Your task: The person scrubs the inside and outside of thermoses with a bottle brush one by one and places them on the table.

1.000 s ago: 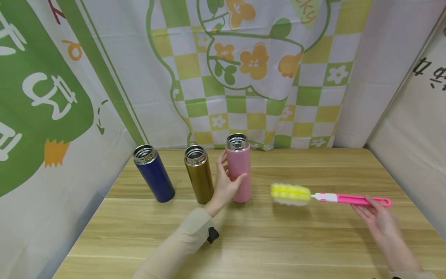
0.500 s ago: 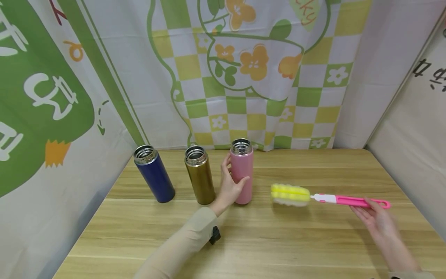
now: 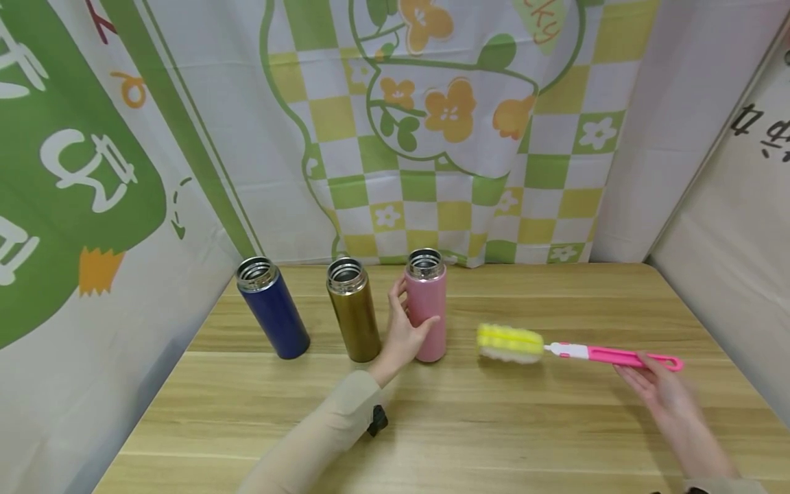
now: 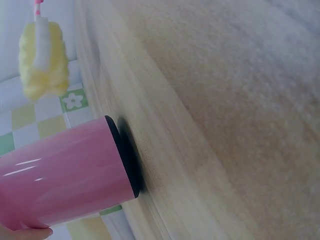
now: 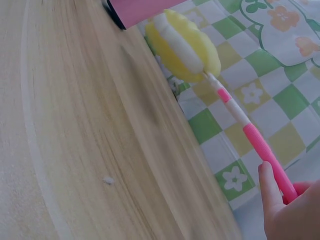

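pink flask steadied, sponge brush held by the tail of its handle

the left hand (image 3: 404, 333) is wrapped round the lower body of the pink flask (image 3: 426, 312), thumb on the near right side and fingers curled behind; the flask stands upright and lidless on the wooden table (image 3: 494, 425), at the right end of a far-left row with the gold flask (image 3: 354, 309) and the blue flask (image 3: 272, 306). it looks like a rigid steel bottle with a smooth, glossy coat, probably light while empty and a little slippery, so a full wrap at mid-body seems a surer hold than a fingertip pinch near the rim; the dark base ring (image 4: 125, 156) appears to sit on the wood

the right hand (image 3: 663, 391) pinches the far end of the bottle brush (image 3: 580, 351) by its pink handle (image 5: 265, 152), fingers only partly closed around it. the yellow sponge head (image 3: 509, 342) floats just above the table, right of the pink flask and apart from it. the sponge looks soft and compressible, the thin stem probably flexes, and held so far back the head may wobble; a hold nearer the white neck would likely give more control
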Motion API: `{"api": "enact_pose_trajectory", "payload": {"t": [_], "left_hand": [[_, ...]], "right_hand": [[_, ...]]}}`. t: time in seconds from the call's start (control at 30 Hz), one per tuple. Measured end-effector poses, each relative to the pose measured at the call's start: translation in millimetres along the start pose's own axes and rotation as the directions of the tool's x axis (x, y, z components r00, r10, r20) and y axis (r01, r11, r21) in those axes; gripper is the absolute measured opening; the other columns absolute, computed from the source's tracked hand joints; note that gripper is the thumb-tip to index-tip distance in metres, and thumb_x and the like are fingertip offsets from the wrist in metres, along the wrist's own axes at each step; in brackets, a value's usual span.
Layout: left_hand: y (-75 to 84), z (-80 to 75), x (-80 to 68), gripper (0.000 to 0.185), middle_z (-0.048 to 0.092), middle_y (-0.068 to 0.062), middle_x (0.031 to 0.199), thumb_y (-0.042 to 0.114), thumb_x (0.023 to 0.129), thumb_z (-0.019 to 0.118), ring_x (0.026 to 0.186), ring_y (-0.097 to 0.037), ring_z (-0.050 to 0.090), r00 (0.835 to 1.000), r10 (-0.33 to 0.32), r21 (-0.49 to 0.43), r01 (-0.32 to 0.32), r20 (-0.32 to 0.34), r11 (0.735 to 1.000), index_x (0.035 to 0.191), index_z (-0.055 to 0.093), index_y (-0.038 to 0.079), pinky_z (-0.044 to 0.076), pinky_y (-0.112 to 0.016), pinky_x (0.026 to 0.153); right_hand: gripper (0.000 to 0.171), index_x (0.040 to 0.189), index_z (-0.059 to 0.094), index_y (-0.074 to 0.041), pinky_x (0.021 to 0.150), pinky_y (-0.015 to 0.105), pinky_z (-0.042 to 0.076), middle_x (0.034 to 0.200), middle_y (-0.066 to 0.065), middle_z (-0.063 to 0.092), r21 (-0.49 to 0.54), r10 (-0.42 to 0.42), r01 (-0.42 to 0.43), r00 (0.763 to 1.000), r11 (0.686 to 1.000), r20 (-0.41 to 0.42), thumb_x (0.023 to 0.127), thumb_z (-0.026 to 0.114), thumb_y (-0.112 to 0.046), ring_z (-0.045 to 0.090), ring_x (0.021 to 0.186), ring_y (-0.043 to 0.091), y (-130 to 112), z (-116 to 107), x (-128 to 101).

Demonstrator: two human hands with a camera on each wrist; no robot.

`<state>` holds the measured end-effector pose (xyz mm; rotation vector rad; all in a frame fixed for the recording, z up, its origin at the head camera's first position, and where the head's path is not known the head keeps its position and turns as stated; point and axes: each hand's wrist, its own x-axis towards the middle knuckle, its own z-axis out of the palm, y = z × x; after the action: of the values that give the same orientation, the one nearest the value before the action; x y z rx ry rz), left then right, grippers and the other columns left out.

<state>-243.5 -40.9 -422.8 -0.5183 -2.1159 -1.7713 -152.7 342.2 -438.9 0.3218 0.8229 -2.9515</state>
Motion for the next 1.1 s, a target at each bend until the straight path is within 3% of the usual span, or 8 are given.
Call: {"api": "enact_pose_trajectory", "payload": {"t": [0.17, 0.3, 0.53, 0.7, 1.0, 1.1], "left_hand": [[-1.8, -1.2, -3.0, 0.086, 0.026, -0.023, 0.132, -0.001, 0.072, 0.069, 0.113, -0.039, 0.042, 0.999, 0.031, 0.038, -0.032, 0.019, 0.999, 0.133, 0.009, 0.004, 0.041, -0.043, 0.090], [-2.0, -2.7, -5.5, 0.086, 0.026, -0.024, 0.131, -0.003, 0.072, 0.069, 0.113, -0.040, 0.042, 0.998, 0.054, 0.038, -0.056, 0.034, 0.998, 0.133, 0.009, 0.004, 0.039, -0.044, 0.091], [0.1, -5.6, -10.5, 0.087, 0.027, -0.025, 0.130, -0.002, 0.072, 0.069, 0.113, -0.041, 0.042, 0.997, 0.064, 0.047, -0.066, 0.054, 0.997, 0.134, 0.009, 0.007, 0.037, -0.047, 0.093], [1.5, -6.5, -12.6, 0.086, 0.029, -0.025, 0.129, -0.002, 0.071, 0.069, 0.112, -0.041, 0.043, 0.996, 0.070, 0.050, -0.073, 0.053, 0.996, 0.134, 0.011, 0.008, 0.036, -0.047, 0.093], [1.3, -7.7, -12.8, 0.088, 0.029, -0.026, 0.129, -0.003, 0.070, 0.070, 0.112, -0.041, 0.042, 0.996, 0.064, 0.064, -0.067, 0.057, 0.996, 0.134, 0.010, 0.006, 0.037, -0.047, 0.092], [5.5, -8.6, -12.6, 0.086, 0.029, -0.027, 0.129, -0.003, 0.071, 0.069, 0.113, -0.042, 0.042, 0.997, 0.046, 0.051, -0.050, 0.060, 0.997, 0.133, 0.011, 0.005, 0.036, -0.048, 0.093]], "right_hand": [[0.012, 0.084, 0.054, 0.002, 0.076, 0.039, 0.049, 0.081, 0.024, 0.062, -0.026, 0.002, -0.001, 1.000, 1.000, 0.030, 0.089, 0.043, 0.003, 0.063, 0.078, 0.035, 1, -2, 1], [0.016, 0.080, 0.058, 0.003, 0.075, 0.036, 0.050, 0.079, 0.023, 0.063, -0.051, 0.017, -0.016, 1.000, 0.999, 0.006, 0.088, 0.044, 0.003, 0.064, 0.076, 0.032, 2, -3, 3], [0.023, 0.078, 0.064, -0.001, 0.083, 0.029, 0.046, 0.077, 0.018, 0.061, -0.069, 0.132, -0.135, 0.990, 0.988, -0.051, 0.089, 0.044, 0.003, 0.064, 0.076, 0.026, 3, -7, 6], [0.011, 0.079, 0.057, -0.005, 0.082, 0.028, 0.046, 0.078, 0.015, 0.063, -0.174, 0.087, -0.105, 0.991, 0.979, -0.105, 0.085, 0.052, 0.003, 0.064, 0.076, 0.024, 4, -4, 13], [0.011, 0.071, 0.062, -0.005, 0.076, 0.028, 0.049, 0.072, 0.013, 0.065, -0.274, 0.089, -0.142, 0.977, 0.951, -0.194, 0.078, 0.061, 0.004, 0.065, 0.070, 0.024, 1, -9, 22], [0.013, 0.074, 0.059, -0.008, 0.075, 0.027, 0.049, 0.071, 0.010, 0.066, -0.374, 0.042, -0.124, 0.974, 0.919, -0.221, 0.072, 0.069, 0.000, 0.066, 0.069, 0.021, 0, -11, 24]]}}
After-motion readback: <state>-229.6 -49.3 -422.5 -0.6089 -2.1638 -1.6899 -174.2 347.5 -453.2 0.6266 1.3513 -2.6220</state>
